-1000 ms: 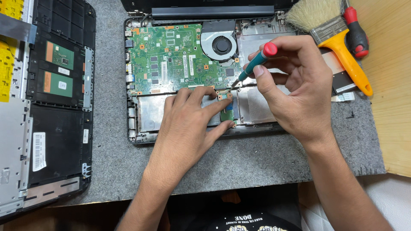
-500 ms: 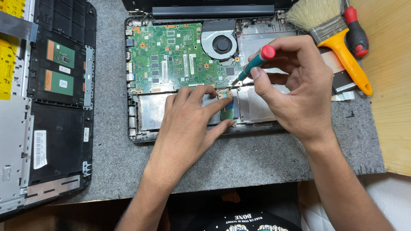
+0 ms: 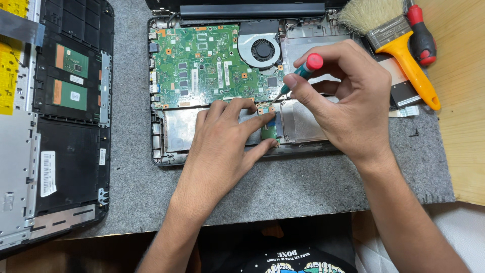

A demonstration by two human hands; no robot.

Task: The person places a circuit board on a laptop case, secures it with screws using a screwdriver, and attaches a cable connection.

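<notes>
An opened laptop base lies on a grey felt mat, showing a green motherboard and a round cooling fan. My left hand rests flat on the lower half of the base, fingertips pressing around a small green daughter board. My right hand holds a small screwdriver with a teal handle and red cap. Its tip meets the top edge of that small board.
The removed laptop cover lies upside down at the left. A yellow-handled brush and a red-and-black screwdriver lie at the upper right. The grey mat ends at a wooden surface on the right.
My right hand has barely shifted, with the screwdriver staying at the same spot on the small board. My left hand has not moved.
</notes>
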